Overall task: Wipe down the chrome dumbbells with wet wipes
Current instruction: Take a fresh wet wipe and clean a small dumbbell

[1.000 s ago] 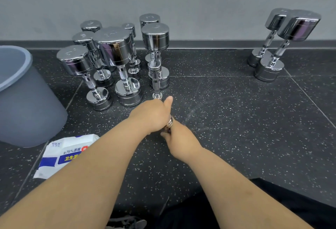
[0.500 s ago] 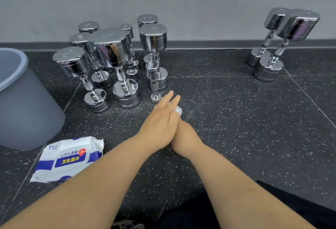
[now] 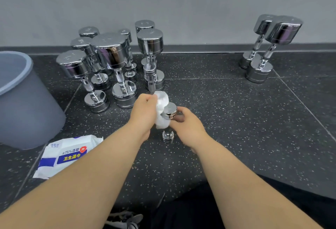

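A small chrome dumbbell (image 3: 169, 112) stands upright on the black speckled floor in the middle of the view. My right hand (image 3: 189, 125) grips it just under its top head. My left hand (image 3: 143, 114) holds a crumpled white wet wipe (image 3: 161, 107) against the left side of that head. A cluster of several upright chrome dumbbells (image 3: 112, 56) stands behind, near the wall. Two more chrome dumbbells (image 3: 272, 47) stand at the back right. The wet wipe pack (image 3: 67, 156) lies on the floor to the left.
A grey plastic bucket (image 3: 23, 101) stands at the left edge. A grey wall with a dark skirting board (image 3: 200, 48) closes the back. My dark-clothed legs and a shoe (image 3: 127, 219) show at the bottom.
The small dumbbell has come up into view, standing upright with my right hand round it. My left hand moved from covering it to pressing the wipe against its top head.
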The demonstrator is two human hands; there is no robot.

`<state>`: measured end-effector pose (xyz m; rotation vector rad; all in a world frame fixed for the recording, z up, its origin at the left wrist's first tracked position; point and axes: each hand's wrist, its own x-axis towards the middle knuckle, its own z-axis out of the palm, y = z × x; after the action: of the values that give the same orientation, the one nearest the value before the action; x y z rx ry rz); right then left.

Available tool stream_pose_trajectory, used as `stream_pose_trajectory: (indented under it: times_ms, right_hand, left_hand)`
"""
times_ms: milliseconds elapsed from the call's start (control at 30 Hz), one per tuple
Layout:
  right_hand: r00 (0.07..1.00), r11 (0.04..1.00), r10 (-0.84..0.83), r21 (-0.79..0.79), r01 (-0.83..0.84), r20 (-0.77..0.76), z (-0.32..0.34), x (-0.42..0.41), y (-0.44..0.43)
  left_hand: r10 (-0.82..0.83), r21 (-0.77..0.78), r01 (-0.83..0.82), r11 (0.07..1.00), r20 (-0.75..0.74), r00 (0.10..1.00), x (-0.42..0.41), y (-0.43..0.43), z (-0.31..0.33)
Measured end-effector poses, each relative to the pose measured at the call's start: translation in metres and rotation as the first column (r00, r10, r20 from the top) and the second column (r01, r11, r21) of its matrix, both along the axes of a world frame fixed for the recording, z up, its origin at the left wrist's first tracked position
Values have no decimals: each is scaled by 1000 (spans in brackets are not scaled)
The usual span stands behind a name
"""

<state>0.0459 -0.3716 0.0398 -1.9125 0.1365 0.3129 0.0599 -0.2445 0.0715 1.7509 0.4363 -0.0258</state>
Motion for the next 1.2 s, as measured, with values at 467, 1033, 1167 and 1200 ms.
stream_pose_trajectory:
  times_ms: [467,1033,1167,1200]
  right_hand:
    - [931,925,-139,291,244,-338,34,-22,7]
    - [942,911,-318,311,273,106,28,-23,22]
    - [980,852,-199,490,183,-20,20,-11,14]
    - [982,858,-186,484,170,-15,18,-8,11]
  left_hand:
    - [169,-242,-145,959,79,982,-22,-7,8]
    - [132,-79,-130,988,12,991,-31,-18,-6]
    - [-133,-28,134,991,55,990,-33,-12,-9]
    - [-180,-2,181,983,78,980,-32,-7,-10]
